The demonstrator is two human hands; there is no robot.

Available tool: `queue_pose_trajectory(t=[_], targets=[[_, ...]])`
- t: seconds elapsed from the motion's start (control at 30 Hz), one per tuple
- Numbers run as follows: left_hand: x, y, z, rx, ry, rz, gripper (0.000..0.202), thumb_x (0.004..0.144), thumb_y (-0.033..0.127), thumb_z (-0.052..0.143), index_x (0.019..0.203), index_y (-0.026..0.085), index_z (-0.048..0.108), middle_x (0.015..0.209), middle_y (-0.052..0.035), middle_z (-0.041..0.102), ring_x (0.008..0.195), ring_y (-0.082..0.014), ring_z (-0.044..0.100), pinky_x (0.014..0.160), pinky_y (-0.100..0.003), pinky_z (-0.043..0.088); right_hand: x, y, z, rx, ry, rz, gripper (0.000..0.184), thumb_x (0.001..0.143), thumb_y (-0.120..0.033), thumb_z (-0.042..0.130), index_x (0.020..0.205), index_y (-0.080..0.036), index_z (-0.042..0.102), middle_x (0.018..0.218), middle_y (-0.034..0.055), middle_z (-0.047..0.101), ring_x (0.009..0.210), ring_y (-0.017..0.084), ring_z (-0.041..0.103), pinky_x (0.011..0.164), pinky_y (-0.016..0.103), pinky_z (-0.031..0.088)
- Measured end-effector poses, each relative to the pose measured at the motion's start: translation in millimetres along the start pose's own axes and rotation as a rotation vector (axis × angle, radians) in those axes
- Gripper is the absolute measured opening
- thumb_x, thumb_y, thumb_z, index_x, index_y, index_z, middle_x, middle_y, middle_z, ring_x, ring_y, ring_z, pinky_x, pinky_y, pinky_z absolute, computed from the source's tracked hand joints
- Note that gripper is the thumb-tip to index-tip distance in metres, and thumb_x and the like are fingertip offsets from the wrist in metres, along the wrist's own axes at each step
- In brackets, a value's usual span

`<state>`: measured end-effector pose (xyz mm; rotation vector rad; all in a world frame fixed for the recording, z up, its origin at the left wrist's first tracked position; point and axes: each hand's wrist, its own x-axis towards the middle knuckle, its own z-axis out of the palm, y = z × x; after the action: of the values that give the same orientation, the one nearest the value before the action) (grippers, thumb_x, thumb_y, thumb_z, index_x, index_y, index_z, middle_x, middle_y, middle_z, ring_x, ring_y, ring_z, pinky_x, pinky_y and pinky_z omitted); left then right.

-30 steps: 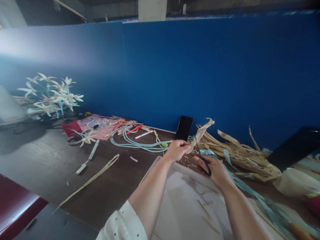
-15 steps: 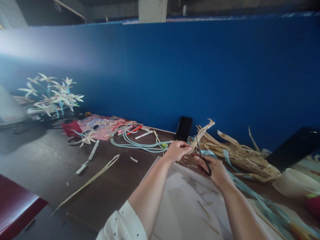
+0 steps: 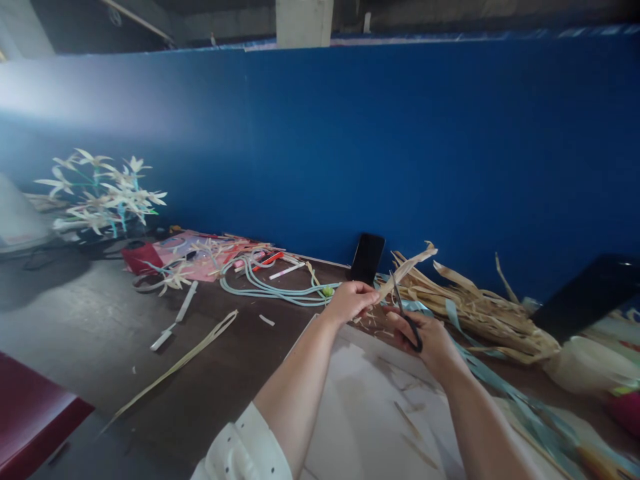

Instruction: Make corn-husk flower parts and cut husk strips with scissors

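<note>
My left hand [image 3: 353, 301] pinches the near end of a pale dried husk strip [image 3: 407, 267], whose free end points up and to the right. In my right hand [image 3: 430, 337] is a pair of dark-handled scissors [image 3: 414, 333], fingers through the loops. The blades reach up against the husk, just right of my left fingertips; whether they are open or closed on it I cannot make out. Below both hands lies a white board or sheet [image 3: 360, 400] with thin husk scraps on it. A heap of dried husks [image 3: 480, 313] lies just beyond my right hand.
A black phone [image 3: 367, 259] leans against the blue partition [image 3: 320, 147]. Left of it are looped pale-blue cords [image 3: 270, 293], pens and pink paper [image 3: 200, 270]. White husk flowers [image 3: 120, 190] stand far left. A white bowl [image 3: 593, 363] and blue ribbon [image 3: 510, 390] lie right.
The husk strip has tilted lower, its free end shifting slightly right. My left hand has moved a little left. The scissors stay in my right hand beside the strip.
</note>
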<state>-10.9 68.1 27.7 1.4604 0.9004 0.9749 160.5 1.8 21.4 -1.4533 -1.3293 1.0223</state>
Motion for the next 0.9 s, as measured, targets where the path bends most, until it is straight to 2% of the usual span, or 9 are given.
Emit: queue_pose_trajectory(t=[0.1,0.2,0.3,0.4,0.6,0.9], targets=[[-1,2,1.2,-0.074,-0.040,-0.024,0.020,0.071,0.031,0.066,0.083,0.015,0.064,0.058,0.0012,0.057,0.049,-0.0088,0.052,0.049,-0.020,0.041,1,0,1,0.063,0.020,0.029,0.045,0.067,-0.047,0.071,0.100,-0.016,0.069,0.053,-0.0009,0.055,0.046,0.010,0.046,0.042,0.021,0.035],[-2,4,3.5,-0.113,-0.044,-0.060,0.015,0.069,0.025,0.067,0.079,0.014,0.063,0.063,-0.0012,0.061,0.055,-0.0105,0.056,0.054,-0.022,0.046,1,1,2,0.100,0.022,0.051,0.047,0.067,-0.047,0.072,0.103,-0.017,0.068,0.057,-0.0006,0.056,0.049,0.011,0.048,0.045,0.021,0.037],[-1,4,6.0,-0.136,-0.012,-0.083,0.011,0.070,0.022,0.065,0.077,0.014,0.062,0.063,-0.0021,0.063,0.055,-0.0111,0.057,0.053,-0.023,0.047,0,2,5,0.134,-0.017,0.051,0.050,0.069,-0.047,0.070,0.109,-0.017,0.066,0.060,-0.0004,0.057,0.053,0.012,0.051,0.050,0.023,0.040],[1,3,8.3,-0.180,0.060,-0.059,0.008,0.071,0.020,0.063,0.076,0.014,0.062,0.064,-0.0021,0.063,0.056,-0.0105,0.058,0.054,-0.022,0.047,-1,2,9,0.099,-0.098,-0.010,0.051,0.072,-0.047,0.068,0.111,-0.015,0.065,0.061,0.0002,0.058,0.055,0.013,0.051,0.053,0.025,0.040],[2,2,13.1,-0.105,0.201,0.024,0.012,0.069,0.024,0.064,0.075,0.014,0.066,0.068,-0.0009,0.063,0.055,-0.0084,0.054,0.053,-0.019,0.044,-3,-2,16,-0.020,-0.123,-0.068,0.053,0.072,-0.051,0.066,0.110,-0.014,0.066,0.062,0.0022,0.062,0.052,0.012,0.048,0.051,0.024,0.037],[1,6,17.1,-0.181,0.188,0.018,0.013,0.071,0.026,0.065,0.076,0.014,0.064,0.066,-0.0006,0.062,0.053,-0.0097,0.056,0.053,-0.022,0.047,-2,-3,15,-0.064,-0.125,-0.056,0.056,0.072,-0.054,0.065,0.111,-0.014,0.066,0.059,0.0020,0.061,0.049,0.012,0.047,0.048,0.024,0.035]])
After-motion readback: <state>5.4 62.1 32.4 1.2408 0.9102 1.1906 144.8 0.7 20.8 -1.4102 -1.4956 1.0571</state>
